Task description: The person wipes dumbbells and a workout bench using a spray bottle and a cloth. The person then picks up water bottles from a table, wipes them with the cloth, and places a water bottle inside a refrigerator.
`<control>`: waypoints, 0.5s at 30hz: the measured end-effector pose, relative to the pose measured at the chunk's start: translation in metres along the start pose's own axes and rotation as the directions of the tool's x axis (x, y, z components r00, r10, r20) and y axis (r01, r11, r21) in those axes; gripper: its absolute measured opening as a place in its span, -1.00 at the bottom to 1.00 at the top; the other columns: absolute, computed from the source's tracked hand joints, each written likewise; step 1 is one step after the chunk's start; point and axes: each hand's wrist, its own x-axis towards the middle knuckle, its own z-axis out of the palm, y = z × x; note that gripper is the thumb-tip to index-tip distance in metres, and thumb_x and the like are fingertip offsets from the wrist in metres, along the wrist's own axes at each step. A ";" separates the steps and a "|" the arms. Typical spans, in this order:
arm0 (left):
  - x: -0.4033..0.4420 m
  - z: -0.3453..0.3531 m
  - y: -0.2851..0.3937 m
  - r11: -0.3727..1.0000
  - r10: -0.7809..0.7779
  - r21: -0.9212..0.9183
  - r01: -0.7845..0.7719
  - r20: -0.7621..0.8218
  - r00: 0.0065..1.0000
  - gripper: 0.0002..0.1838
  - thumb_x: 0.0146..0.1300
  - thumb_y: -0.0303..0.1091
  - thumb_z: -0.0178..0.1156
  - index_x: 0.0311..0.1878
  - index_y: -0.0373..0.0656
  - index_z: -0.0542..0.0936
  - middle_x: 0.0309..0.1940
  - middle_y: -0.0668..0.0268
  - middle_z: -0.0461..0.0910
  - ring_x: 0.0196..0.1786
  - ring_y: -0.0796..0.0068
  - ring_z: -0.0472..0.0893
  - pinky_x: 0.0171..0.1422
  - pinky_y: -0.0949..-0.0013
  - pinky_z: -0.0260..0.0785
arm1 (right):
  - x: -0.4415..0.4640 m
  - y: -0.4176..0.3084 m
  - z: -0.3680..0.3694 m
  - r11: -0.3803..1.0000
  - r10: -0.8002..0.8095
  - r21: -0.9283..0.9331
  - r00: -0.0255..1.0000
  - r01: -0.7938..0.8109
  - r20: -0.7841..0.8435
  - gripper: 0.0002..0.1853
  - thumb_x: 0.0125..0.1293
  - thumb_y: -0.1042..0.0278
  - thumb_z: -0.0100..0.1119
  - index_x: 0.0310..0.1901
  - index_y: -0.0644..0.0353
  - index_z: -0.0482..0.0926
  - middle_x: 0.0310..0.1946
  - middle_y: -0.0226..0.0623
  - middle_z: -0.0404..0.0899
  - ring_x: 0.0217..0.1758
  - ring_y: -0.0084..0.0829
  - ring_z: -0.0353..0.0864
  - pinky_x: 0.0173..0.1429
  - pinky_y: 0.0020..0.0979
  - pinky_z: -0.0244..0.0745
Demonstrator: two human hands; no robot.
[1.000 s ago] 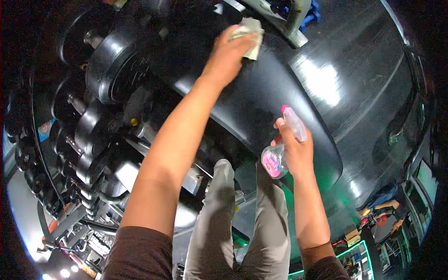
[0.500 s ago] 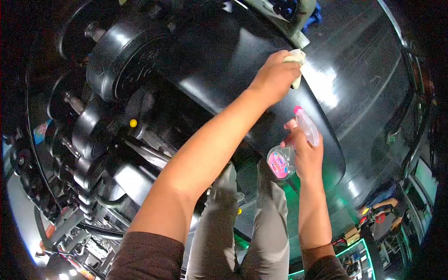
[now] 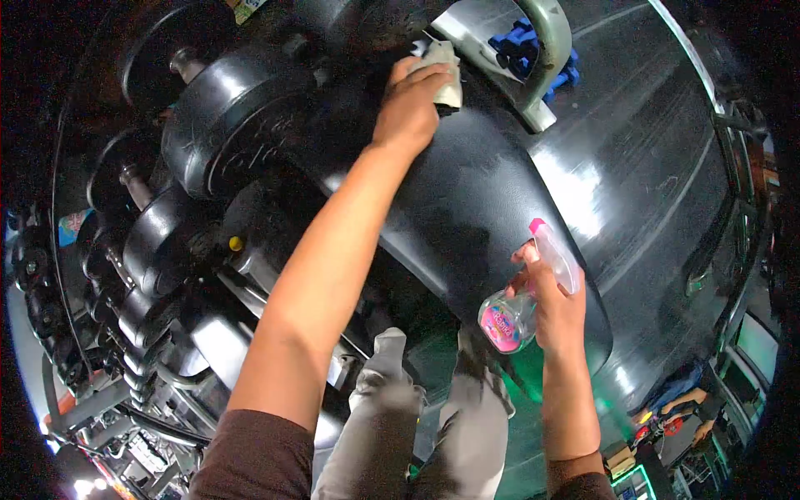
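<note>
My left hand [image 3: 408,108] is closed round a pale cream cloth [image 3: 446,73] and presses it to the far end of a black padded bench [image 3: 475,179]. My right hand [image 3: 557,304] grips a clear spray bottle [image 3: 527,312] by its neck, above the near part of the bench. A pink label shows on the bottle, and its translucent trigger head ends in a pink nozzle [image 3: 537,226] that points up and away from me. Part of the cloth is hidden beneath my left fingers.
Black round dumbbells [image 3: 242,117] line a rack on the left. A curved metal frame [image 3: 550,58] stands past the bench's far end, with blue dumbbells [image 3: 521,50] behind it. Dark floor [image 3: 642,183] extends to the right. Another person [image 3: 683,404] is at the lower right.
My left hand has slid the cloth up and to the left along the bench toward its far end. The spray bottle in my right hand sits slightly lower in view.
</note>
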 end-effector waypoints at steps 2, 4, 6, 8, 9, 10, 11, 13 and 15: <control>-0.006 0.012 0.012 0.990 0.085 -0.109 -0.085 -0.005 0.996 -0.35 -0.05 -0.81 0.07 0.11 -0.09 0.75 0.25 0.26 0.69 0.41 -0.02 0.47 0.62 0.13 0.21 | 0.003 0.000 0.001 1.000 -0.019 0.006 1.000 0.019 0.003 -0.49 0.49 0.16 0.35 0.30 0.33 0.55 -0.18 -0.31 0.66 -0.39 -0.52 0.63 -0.28 -0.44 0.58; -0.011 0.016 0.026 0.961 0.238 -0.163 -0.222 0.084 0.968 -0.39 -0.07 -0.82 0.10 0.08 -0.15 0.74 0.22 0.20 0.70 0.40 -0.02 0.49 0.62 0.06 0.21 | 0.008 -0.002 0.006 0.999 -0.048 0.012 0.999 0.048 0.010 -0.48 0.48 0.15 0.36 0.30 0.33 0.55 -0.18 -0.32 0.66 -0.39 -0.52 0.63 -0.27 -0.45 0.58; -0.015 0.015 0.030 0.922 0.346 -0.219 -0.320 0.095 0.933 -0.37 -0.10 -0.84 0.11 0.08 -0.15 0.74 0.23 0.20 0.70 0.40 0.01 0.50 0.60 0.06 0.22 | 0.010 -0.005 0.015 0.998 -0.062 -0.004 0.998 0.062 0.001 -0.44 0.42 0.09 0.36 0.28 0.32 0.56 -0.17 -0.30 0.63 -0.39 -0.54 0.59 -0.29 -0.40 0.56; -0.015 0.005 0.021 0.930 0.339 -0.197 -0.310 0.136 0.931 -0.32 -0.13 -0.87 0.11 0.10 -0.11 0.74 0.24 0.25 0.70 0.40 0.05 0.50 0.61 0.09 0.24 | 0.013 -0.002 0.020 0.997 -0.070 0.010 0.997 0.070 0.016 -0.45 0.42 0.09 0.36 0.28 0.31 0.55 -0.17 -0.30 0.63 -0.39 -0.53 0.59 -0.29 -0.40 0.57; -0.014 -0.004 0.014 0.943 0.320 -0.146 -0.299 0.148 0.936 -0.30 -0.14 -0.88 0.10 0.10 -0.09 0.74 0.24 0.27 0.70 0.41 0.06 0.50 0.62 0.11 0.24 | 0.014 0.000 0.022 0.998 -0.069 0.017 0.997 0.068 0.034 -0.46 0.43 0.09 0.35 0.28 0.30 0.55 -0.17 -0.31 0.63 -0.39 -0.53 0.59 -0.28 -0.40 0.57; -0.015 -0.013 0.006 0.953 0.299 -0.097 -0.286 0.160 0.941 -0.28 -0.15 -0.89 0.10 0.10 -0.06 0.75 0.25 0.29 0.70 0.42 0.07 0.49 0.62 0.14 0.25 | 0.016 0.003 0.024 0.997 -0.076 0.019 0.997 0.075 0.027 -0.46 0.43 0.09 0.35 0.28 0.30 0.55 -0.17 -0.31 0.63 -0.39 -0.53 0.59 -0.28 -0.40 0.57; -0.015 -0.022 -0.007 0.969 0.242 -0.084 -0.233 0.135 0.961 -0.23 -0.17 -0.92 0.07 0.11 -0.01 0.75 0.27 0.32 0.69 0.43 0.07 0.49 0.63 0.17 0.26 | 0.018 0.006 0.025 0.995 -0.097 0.024 0.995 0.096 0.037 -0.47 0.43 0.09 0.35 0.26 0.29 0.56 -0.17 -0.30 0.64 -0.40 -0.52 0.59 -0.27 -0.40 0.57; -0.005 -0.043 -0.040 0.960 0.262 0.074 -0.271 0.103 0.959 -0.25 -0.08 -0.86 0.04 0.17 0.01 0.74 0.29 0.29 0.67 0.46 0.07 0.47 0.61 0.15 0.26 | 0.021 0.011 0.027 0.992 -0.122 0.026 0.992 0.121 0.039 -0.49 0.44 0.09 0.34 0.25 0.28 0.57 -0.17 -0.29 0.64 -0.41 -0.52 0.59 -0.26 -0.40 0.57; -0.003 -0.049 -0.058 0.953 0.275 0.113 -0.280 0.061 0.960 -0.26 -0.04 -0.84 0.03 0.19 0.01 0.73 0.30 0.28 0.66 0.46 0.07 0.47 0.60 0.15 0.26 | 0.022 0.015 0.027 0.983 -0.180 -0.015 0.980 0.182 0.078 -0.52 0.45 0.09 0.32 0.22 0.27 0.58 -0.19 -0.29 0.66 -0.43 -0.50 0.61 -0.27 -0.41 0.55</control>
